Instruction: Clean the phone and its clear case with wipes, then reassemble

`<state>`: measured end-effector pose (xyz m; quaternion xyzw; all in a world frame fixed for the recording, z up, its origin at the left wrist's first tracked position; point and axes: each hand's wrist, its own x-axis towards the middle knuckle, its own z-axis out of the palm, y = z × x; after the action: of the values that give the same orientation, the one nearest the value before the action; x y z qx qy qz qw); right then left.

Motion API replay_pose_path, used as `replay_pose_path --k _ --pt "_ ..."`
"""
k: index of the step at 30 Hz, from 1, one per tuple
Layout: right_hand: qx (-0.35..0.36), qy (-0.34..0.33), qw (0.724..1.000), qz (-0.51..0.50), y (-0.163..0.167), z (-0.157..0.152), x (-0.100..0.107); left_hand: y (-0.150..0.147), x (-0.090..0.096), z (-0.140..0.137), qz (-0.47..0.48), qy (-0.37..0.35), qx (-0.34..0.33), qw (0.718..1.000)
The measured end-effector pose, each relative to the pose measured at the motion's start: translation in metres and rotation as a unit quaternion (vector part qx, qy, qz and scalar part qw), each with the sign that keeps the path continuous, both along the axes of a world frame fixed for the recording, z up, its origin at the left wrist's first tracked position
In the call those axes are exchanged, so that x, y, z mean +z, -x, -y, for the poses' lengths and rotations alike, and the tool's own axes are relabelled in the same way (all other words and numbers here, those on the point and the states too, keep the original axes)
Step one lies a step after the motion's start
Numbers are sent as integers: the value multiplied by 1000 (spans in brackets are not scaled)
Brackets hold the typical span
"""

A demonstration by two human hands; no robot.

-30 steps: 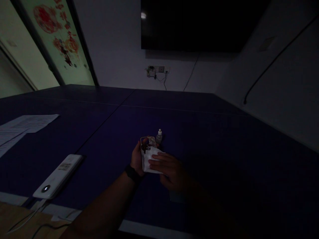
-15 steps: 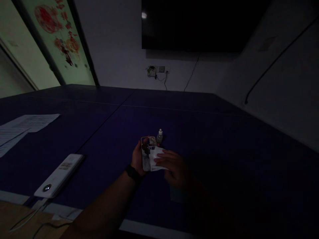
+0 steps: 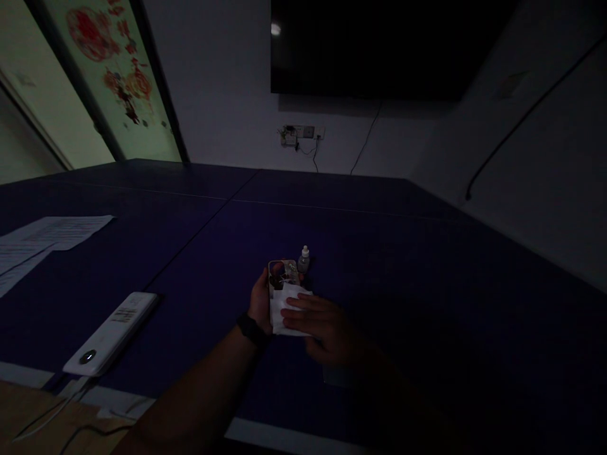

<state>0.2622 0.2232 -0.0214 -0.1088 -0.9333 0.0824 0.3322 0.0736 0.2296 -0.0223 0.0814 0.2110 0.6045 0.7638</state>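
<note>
My left hand (image 3: 260,301), with a dark band at its wrist, is closed around a phone case (image 3: 290,270) that looks partly see-through and patterned. Over the lower part of the case lies a white cloth or tissue (image 3: 283,323). The fingers of my right hand (image 3: 327,328) press on this cloth from the right; its thumb is hard to make out in the dark. Just beyond the case's upper right corner stands a small clear dropper bottle (image 3: 304,260) with a white cap, untouched by my fingers.
On the dark blue table (image 3: 227,253), a white power bank (image 3: 111,335) with cables (image 3: 45,414) lies at left. Printed papers (image 3: 57,232) are farther left. A dim flat item (image 3: 336,376) lies below my right hand. A wall screen (image 3: 379,50) hangs beyond the table.
My right hand has slid the white cloth left and toward me over the phone case, covering more of its lower part. My left hand and the bottle stay in nearly the same place.
</note>
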Motion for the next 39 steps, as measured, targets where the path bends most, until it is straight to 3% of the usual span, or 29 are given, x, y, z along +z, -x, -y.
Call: replay_pose_path --k 2,4,6,9,12,17,19,23,26,30,35,39 --pt "-7 17 999 -36 -1 -1 -2 -1 2 0 -2 -2 4 1000" --pt "-87 82 987 -111 -3 -4 -4 -4 4 2 -5 -12 -2 1000" --pt "-216 186 937 -202 -3 -7 -3 -6 6 4 -13 -18 -35 999" --pt "-362 301 831 -296 1 -7 3 -10 9 9 -19 -6 -94 995" --pt "-396 318 798 -325 4 -6 11 -11 9 11 -12 -2 -111 994" --pt "-472 291 743 -374 -3 -12 10 -9 5 9 -3 -26 -123 992" --pt "-477 274 759 -348 -3 -14 5 -9 2 9 -5 -37 -136 990" --pt "-345 214 892 -199 9 -12 -6 -14 -4 10 -8 -32 -180 983" --pt "-256 158 946 -118 13 -9 -9 -17 -4 10 -18 -8 -162 987" --pt "-187 98 976 -60 3 -14 -9 -17 2 10 -26 -18 -129 991" --pt "-237 57 967 -72 1 -18 -10 -15 1 11 -24 -15 -182 983" --pt "-163 46 985 -41 1 -17 -10 -16 -3 9 -13 -30 -147 989"
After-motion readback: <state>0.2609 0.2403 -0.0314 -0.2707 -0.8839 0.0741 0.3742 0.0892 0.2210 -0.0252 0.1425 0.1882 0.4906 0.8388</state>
